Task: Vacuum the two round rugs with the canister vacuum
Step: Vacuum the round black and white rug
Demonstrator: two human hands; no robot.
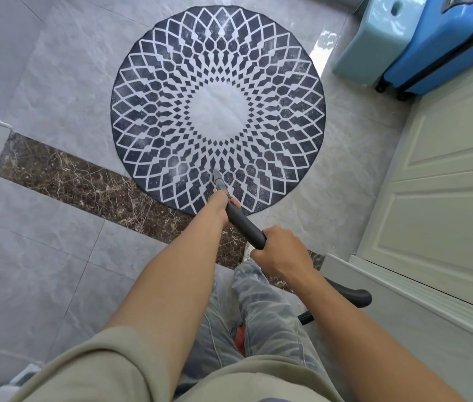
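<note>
Our right grip point(280, 250) curls tight round the dark grey plastic vacuum wand point(245, 224); our left grip point(220, 203) clasps it lower, fingers mostly hidden. Its grey nozzle point(218, 179) sits on the near part of the round navy-and-white diamond-patterned rug point(157, 82), white powder point(218, 111) at the rug's centre.

Round navy rug point(218, 111), white lattice, lies flat; grey vacuum wand point(245, 224) slants, nozzle point(219, 179) seemingly touching its near part.
</note>
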